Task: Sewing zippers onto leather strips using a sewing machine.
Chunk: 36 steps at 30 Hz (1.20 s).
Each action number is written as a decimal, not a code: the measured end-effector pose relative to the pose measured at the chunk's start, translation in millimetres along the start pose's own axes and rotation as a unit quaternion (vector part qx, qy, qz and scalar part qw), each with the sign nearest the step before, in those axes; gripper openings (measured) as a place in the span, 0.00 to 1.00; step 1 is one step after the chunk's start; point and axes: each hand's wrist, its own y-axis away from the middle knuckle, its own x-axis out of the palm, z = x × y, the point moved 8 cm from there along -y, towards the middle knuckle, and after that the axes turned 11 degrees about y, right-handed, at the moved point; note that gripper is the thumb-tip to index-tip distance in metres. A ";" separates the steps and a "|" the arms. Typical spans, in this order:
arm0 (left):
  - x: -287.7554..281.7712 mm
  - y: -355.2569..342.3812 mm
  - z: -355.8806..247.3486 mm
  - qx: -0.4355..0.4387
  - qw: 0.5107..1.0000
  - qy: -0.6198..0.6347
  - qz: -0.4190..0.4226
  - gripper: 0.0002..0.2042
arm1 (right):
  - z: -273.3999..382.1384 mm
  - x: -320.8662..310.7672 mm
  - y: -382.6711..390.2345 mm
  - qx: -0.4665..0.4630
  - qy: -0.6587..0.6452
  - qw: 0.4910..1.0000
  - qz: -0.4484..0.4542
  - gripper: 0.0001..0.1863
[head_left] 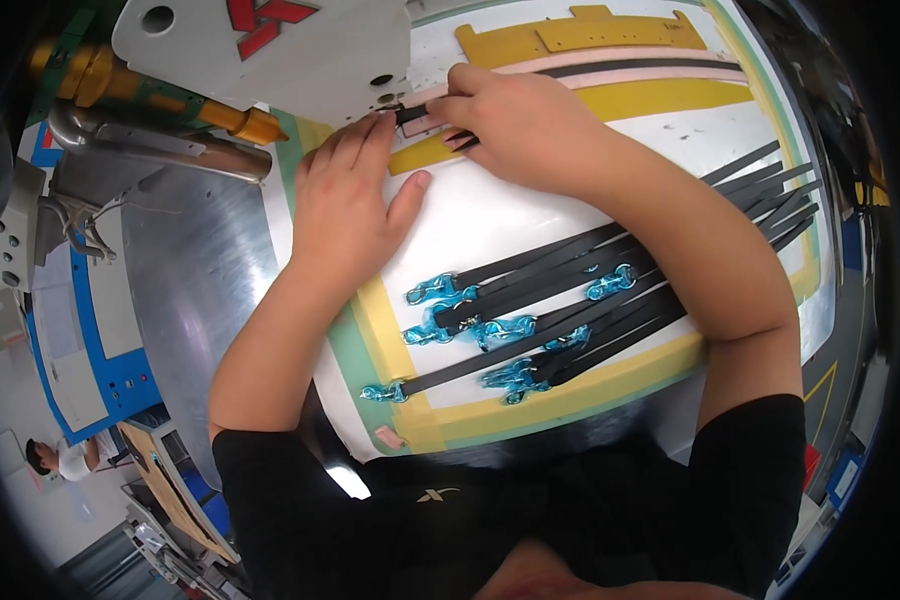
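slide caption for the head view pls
Left hand and right hand at a black strip, blue-ended black straps lying nearer.

The fisheye view was bright, with black corners.
Light washed the white worktop (475, 225), glare flared below its near edge, and the black shirt (570, 505) sank into shade. The hands (345, 205) looked fairly sharp; straight edges bowed, and background details softened.

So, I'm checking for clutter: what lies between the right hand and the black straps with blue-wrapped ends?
Just bare white work surface between the right hand and the straps; the head view shows it.
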 end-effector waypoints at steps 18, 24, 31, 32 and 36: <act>0.5 1.1 0.0 0.000 1.000 0.000 0.007 0.31 | 3.9 -2.7 0.4 -0.010 0.003 1.000 -0.023 0.16; 1.0 -2.7 2.2 -0.002 0.999 0.042 0.013 0.30 | 0.5 0.3 1.3 0.002 0.001 1.000 -0.019 0.16; -0.8 -3.8 2.3 -0.011 0.999 0.037 0.014 0.31 | -1.6 1.0 -1.2 0.006 -0.016 1.000 -0.013 0.16; -1.2 -4.0 1.6 -0.014 0.999 0.039 0.011 0.31 | -2.0 1.1 -0.8 0.003 -0.014 1.000 -0.011 0.16; 1.0 -1.9 2.0 -0.023 0.999 0.029 0.015 0.31 | -0.4 1.3 -0.3 0.006 -0.016 1.000 -0.008 0.16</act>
